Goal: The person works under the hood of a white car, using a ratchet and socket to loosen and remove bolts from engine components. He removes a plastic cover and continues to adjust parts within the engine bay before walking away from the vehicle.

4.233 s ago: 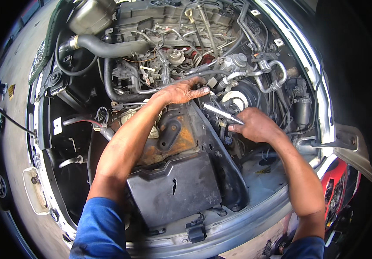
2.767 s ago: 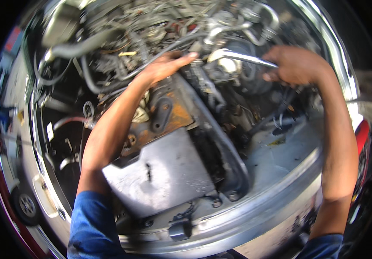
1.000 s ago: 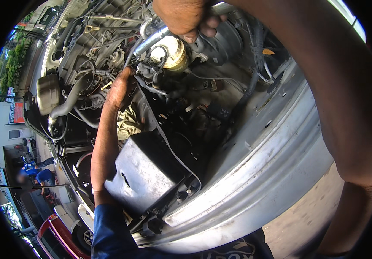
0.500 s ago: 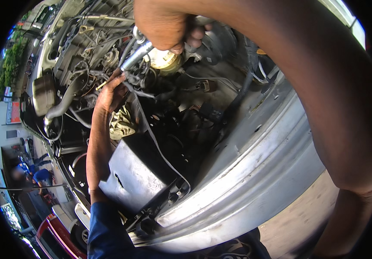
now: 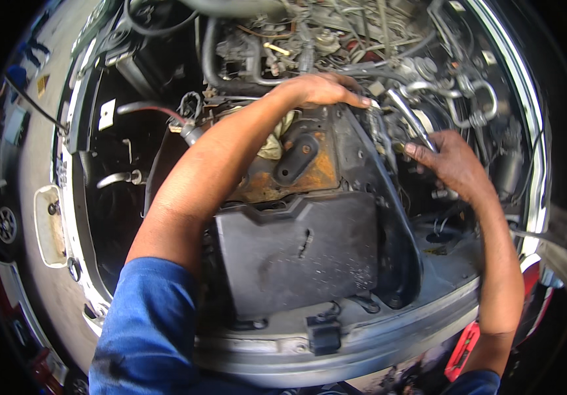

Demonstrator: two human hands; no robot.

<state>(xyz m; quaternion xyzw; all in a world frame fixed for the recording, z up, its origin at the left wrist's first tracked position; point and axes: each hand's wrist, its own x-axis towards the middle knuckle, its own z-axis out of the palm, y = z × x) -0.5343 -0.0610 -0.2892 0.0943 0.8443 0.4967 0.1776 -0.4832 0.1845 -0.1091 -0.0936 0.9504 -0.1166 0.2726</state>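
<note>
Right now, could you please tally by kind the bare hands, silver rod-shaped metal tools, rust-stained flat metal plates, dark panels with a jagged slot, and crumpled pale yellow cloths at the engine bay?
Bare left hand and bare right hand: 2
Silver rod-shaped metal tool: 1
Rust-stained flat metal plate: 1
Dark panel with a jagged slot: 1
Crumpled pale yellow cloth: 1
Total: 6

A vehicle repair workshop, shown by the exposed engine (image 5: 326, 41), metal tool (image 5: 411, 119) and another vehicle (image 5: 5, 225) nearby.
</note>
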